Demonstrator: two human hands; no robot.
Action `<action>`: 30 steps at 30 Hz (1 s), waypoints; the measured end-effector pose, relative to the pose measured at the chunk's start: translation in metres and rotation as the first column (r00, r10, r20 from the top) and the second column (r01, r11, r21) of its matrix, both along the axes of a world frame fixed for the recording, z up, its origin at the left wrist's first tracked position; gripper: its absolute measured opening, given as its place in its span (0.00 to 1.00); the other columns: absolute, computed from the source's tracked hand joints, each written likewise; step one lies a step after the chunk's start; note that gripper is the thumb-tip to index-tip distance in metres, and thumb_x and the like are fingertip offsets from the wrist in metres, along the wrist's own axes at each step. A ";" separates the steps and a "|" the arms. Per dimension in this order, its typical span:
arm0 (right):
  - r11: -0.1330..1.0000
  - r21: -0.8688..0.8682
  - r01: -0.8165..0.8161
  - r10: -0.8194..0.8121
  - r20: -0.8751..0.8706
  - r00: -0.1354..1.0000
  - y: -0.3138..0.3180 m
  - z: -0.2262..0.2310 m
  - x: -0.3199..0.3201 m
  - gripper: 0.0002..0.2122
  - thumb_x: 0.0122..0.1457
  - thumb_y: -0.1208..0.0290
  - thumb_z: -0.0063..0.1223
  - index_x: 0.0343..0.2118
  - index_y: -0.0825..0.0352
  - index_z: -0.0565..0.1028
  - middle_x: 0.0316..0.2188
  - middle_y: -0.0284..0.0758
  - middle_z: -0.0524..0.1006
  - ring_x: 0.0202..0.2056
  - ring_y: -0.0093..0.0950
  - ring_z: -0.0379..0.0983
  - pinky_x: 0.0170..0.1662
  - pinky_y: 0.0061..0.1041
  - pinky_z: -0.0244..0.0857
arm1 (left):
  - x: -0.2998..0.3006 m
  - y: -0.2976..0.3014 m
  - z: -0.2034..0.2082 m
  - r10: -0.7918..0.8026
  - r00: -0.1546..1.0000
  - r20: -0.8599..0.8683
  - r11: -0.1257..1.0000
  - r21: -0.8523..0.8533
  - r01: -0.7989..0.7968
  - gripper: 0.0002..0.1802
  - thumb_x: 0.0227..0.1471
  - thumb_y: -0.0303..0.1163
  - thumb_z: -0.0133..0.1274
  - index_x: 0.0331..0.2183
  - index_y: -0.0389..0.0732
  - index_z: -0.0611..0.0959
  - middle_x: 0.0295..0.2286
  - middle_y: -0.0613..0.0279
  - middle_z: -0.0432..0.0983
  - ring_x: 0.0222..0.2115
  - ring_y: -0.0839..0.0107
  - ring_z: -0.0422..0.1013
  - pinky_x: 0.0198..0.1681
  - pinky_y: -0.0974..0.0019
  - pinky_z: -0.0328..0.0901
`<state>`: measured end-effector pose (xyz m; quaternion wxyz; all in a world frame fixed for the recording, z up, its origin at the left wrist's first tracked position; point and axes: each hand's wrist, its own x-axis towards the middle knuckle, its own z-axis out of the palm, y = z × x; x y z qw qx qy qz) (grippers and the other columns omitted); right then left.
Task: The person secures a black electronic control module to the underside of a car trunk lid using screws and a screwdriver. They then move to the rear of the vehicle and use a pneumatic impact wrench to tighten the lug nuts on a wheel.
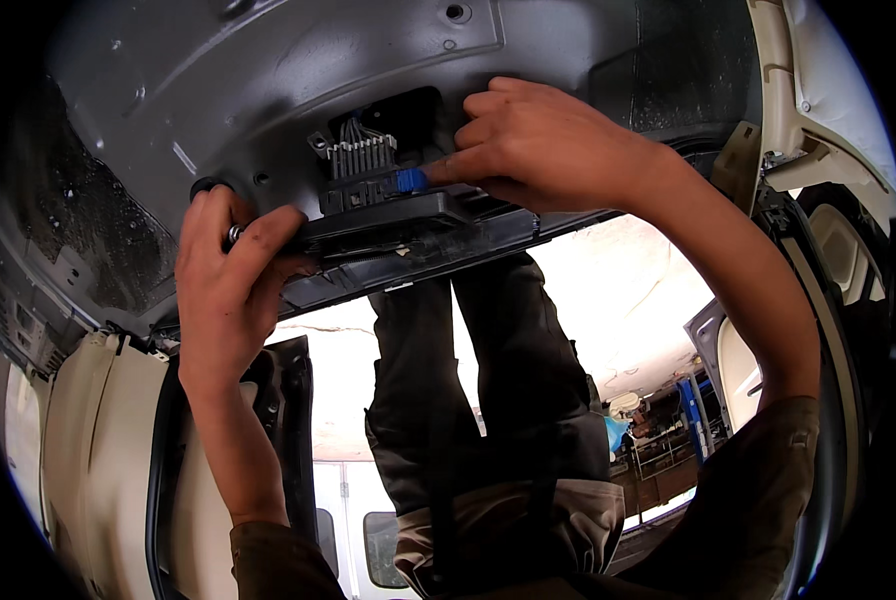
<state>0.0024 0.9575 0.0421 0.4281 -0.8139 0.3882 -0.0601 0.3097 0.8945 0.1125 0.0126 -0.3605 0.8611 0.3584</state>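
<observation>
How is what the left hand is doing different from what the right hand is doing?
The left hand wraps around the end of the flat black module, thumb on top, while the right hand only touches the small blue tab with its fingertips. The left hand sits lower and to the side; the right hand sits higher, by the grey connector. Both are bare and reach up to the grey metal panel.
</observation>
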 end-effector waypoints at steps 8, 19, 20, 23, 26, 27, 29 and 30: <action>0.832 0.121 0.541 -0.538 -0.062 0.841 0.014 0.012 -0.030 0.11 0.57 0.71 0.57 0.44 0.53 0.82 0.25 0.33 0.76 0.34 0.33 0.76 0.41 0.35 0.70 | 0.001 0.004 0.001 0.039 0.998 0.039 0.998 0.051 -0.041 0.29 0.31 0.12 0.61 0.41 0.37 0.80 0.31 0.56 0.65 0.32 0.59 0.65 0.37 0.63 0.63; 0.774 -0.093 0.627 -0.629 0.002 0.777 0.074 -0.013 0.030 0.15 0.48 0.64 0.68 0.41 0.53 0.82 0.30 0.22 0.77 0.40 0.25 0.71 0.48 0.27 0.62 | -0.005 0.008 0.003 0.033 0.999 0.036 0.999 0.025 -0.034 0.28 0.35 0.12 0.61 0.44 0.35 0.79 0.31 0.57 0.64 0.32 0.61 0.64 0.39 0.65 0.62; 0.775 -0.104 0.624 -0.628 -0.004 0.779 0.074 -0.015 0.030 0.15 0.48 0.64 0.68 0.41 0.53 0.82 0.30 0.22 0.77 0.40 0.25 0.71 0.48 0.27 0.62 | -0.006 0.008 0.003 0.032 0.999 0.031 0.999 0.022 -0.033 0.28 0.36 0.12 0.60 0.45 0.35 0.79 0.31 0.57 0.64 0.32 0.62 0.64 0.39 0.65 0.62; 0.777 -0.107 0.620 -0.625 -0.011 0.781 0.075 -0.014 0.029 0.15 0.48 0.65 0.68 0.41 0.52 0.82 0.31 0.22 0.77 0.40 0.24 0.71 0.49 0.26 0.62 | -0.007 0.008 0.002 0.022 0.999 0.034 1.000 0.009 -0.022 0.28 0.37 0.12 0.60 0.45 0.36 0.79 0.30 0.57 0.64 0.33 0.62 0.64 0.40 0.66 0.62; 0.778 -0.118 0.617 -0.622 -0.003 0.783 0.078 -0.014 0.026 0.16 0.49 0.65 0.68 0.43 0.53 0.82 0.31 0.23 0.78 0.42 0.25 0.72 0.50 0.27 0.63 | -0.016 0.006 0.001 0.010 0.999 0.038 1.000 0.012 -0.011 0.28 0.40 0.13 0.60 0.47 0.37 0.80 0.31 0.58 0.64 0.33 0.63 0.65 0.41 0.66 0.63; 0.780 -0.120 0.614 -0.618 0.007 0.786 0.079 -0.014 0.026 0.17 0.49 0.65 0.67 0.44 0.53 0.81 0.32 0.23 0.78 0.42 0.26 0.72 0.51 0.27 0.63 | -0.019 0.005 0.002 0.010 0.999 0.045 1.000 0.018 -0.011 0.27 0.41 0.13 0.60 0.47 0.37 0.80 0.31 0.58 0.64 0.33 0.63 0.65 0.41 0.65 0.63; 0.700 -0.103 0.707 -0.709 0.024 0.705 0.083 -0.014 0.022 0.19 0.49 0.65 0.67 0.46 0.54 0.80 0.32 0.25 0.78 0.42 0.28 0.73 0.51 0.29 0.65 | -0.025 0.002 -0.003 0.023 0.998 0.060 1.000 0.003 -0.023 0.26 0.44 0.16 0.60 0.49 0.39 0.80 0.31 0.58 0.63 0.33 0.64 0.65 0.42 0.65 0.63; 0.654 -0.089 0.751 -0.752 0.029 0.659 0.087 -0.013 0.018 0.19 0.50 0.66 0.67 0.48 0.54 0.80 0.33 0.26 0.78 0.43 0.29 0.73 0.51 0.30 0.66 | -0.029 -0.001 -0.006 0.027 0.997 0.070 1.000 -0.001 -0.027 0.26 0.46 0.17 0.61 0.50 0.40 0.80 0.32 0.58 0.63 0.33 0.64 0.64 0.42 0.65 0.64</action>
